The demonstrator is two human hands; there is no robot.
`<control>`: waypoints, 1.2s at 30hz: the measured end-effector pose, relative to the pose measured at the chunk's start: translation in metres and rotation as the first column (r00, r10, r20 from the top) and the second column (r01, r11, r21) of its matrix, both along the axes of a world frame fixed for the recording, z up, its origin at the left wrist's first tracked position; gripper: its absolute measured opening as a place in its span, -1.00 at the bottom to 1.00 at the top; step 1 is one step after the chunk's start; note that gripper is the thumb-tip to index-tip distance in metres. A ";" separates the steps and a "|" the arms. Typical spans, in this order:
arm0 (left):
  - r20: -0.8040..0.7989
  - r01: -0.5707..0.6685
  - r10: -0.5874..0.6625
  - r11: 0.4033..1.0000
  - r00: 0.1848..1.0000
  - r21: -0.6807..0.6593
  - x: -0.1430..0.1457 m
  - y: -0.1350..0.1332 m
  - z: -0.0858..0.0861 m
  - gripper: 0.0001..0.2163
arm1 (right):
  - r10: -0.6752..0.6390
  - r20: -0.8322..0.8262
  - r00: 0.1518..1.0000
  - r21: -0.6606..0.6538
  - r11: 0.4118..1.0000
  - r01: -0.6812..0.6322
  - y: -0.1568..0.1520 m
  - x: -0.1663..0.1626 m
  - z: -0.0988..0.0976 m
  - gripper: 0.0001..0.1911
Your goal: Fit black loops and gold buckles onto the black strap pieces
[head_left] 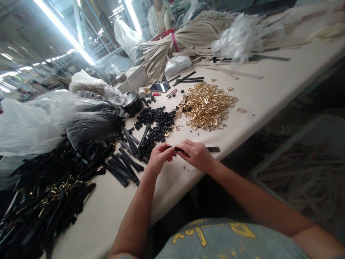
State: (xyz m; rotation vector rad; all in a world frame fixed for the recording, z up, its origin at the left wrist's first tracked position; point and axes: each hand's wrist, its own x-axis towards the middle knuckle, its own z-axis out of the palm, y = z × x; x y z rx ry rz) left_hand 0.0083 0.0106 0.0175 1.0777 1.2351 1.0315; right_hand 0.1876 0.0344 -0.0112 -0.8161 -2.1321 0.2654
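Observation:
Both my hands meet over the front part of the table. My right hand (196, 154) is closed around a black strap (213, 149), whose flat end sticks out to the right past my fingers. The fingers of my left hand (161, 155) pinch the other end of the strap; whether a small part sits there too is hidden. Just behind my left hand lies a heap of small black loops (156, 122). Beyond my right hand spreads a pile of gold buckles (206, 106). More black straps (124, 165) lie loose to the left.
A large bundle of black straps with gold buckles (56, 194) fills the left. Behind are plastic bags (59, 111), a dark lidded pot (132, 102), a phone (159, 87) and bundled beige strips (185, 37). A bin of strips (302, 165) stands right, below the table edge. A person (159, 19) is far back.

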 end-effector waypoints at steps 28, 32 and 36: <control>-0.673 0.102 0.001 0.988 0.740 0.113 -0.059 0.024 0.031 -0.82 | -0.129 -0.252 0.959 -0.425 0.905 0.010 0.018 0.005 0.003 -0.92; -0.877 0.352 -0.113 0.934 0.468 0.067 -0.056 0.024 0.026 -0.82 | -0.125 -0.237 0.963 -0.443 0.897 0.007 0.018 0.005 0.004 -0.94; -0.914 0.419 -0.150 0.908 0.376 0.023 -0.050 0.024 0.021 -0.86 | -0.118 -0.214 0.970 -0.451 0.893 0.009 0.018 0.005 0.004 -0.95</control>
